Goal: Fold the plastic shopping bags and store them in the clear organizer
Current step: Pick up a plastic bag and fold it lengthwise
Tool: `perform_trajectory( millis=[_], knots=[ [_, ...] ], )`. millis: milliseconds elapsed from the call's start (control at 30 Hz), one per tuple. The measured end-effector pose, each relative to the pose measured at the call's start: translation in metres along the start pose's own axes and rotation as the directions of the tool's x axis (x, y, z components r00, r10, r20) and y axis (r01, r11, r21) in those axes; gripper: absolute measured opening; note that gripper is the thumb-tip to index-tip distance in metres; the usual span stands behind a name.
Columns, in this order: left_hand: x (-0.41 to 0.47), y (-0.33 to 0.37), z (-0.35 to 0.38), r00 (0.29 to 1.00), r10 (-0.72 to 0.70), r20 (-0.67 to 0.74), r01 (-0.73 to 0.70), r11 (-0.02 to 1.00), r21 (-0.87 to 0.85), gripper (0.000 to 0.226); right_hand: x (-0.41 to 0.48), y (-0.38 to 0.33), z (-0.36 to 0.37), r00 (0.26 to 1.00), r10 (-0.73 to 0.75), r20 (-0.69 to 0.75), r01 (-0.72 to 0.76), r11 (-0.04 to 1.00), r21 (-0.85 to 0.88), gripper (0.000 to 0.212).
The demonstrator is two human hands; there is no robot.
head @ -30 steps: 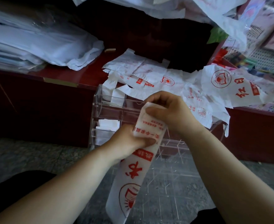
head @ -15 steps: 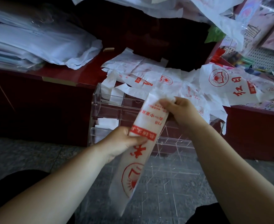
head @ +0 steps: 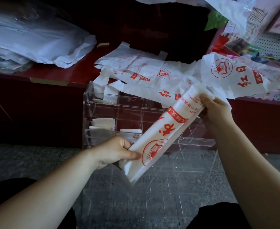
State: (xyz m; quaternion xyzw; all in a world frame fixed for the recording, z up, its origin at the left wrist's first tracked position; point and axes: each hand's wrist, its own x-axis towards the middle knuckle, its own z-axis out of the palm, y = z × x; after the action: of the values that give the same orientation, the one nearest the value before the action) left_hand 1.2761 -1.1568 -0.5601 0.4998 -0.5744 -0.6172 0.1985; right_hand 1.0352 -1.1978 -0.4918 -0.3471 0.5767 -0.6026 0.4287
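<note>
Two ends need to meet squarely: the next fold probably goes best if the folded bag strip (head: 166,129) is kept taut with its long edges aligned, so it fits a slot of the clear organizer (head: 127,107) just behind it. Left hand (head: 114,152) pinches the strip's lower end, thumb on top; right hand (head: 217,111) curls around the upper end, holding it aloft.

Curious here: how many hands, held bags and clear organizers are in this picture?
Hands: 2 (left hand, right hand)
Folded bag, held at both ends: 1
Clear organizer: 1
Total: 4
Loose bags behind overlap too much to count.
</note>
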Motion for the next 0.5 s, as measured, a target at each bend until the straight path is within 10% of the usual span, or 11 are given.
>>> perform_trajectory(
  millis=[233, 500],
  knots=[
    [0.01, 0.003, 0.006, 0.963, 0.099, -0.25, -0.107, 0.994, -0.019, 0.039, -0.005, 0.006, 0.009, 0.987, 0.066, 0.148, -0.101, 0.964, 0.247, 0.018],
    [0.01, 0.005, 0.014, 0.891, 0.204, -0.407, -0.255, 0.964, -0.076, 0.023, -0.06, 0.072, 0.044, 0.873, 0.229, 0.431, -0.141, 0.964, -0.226, 0.005]
  ],
)
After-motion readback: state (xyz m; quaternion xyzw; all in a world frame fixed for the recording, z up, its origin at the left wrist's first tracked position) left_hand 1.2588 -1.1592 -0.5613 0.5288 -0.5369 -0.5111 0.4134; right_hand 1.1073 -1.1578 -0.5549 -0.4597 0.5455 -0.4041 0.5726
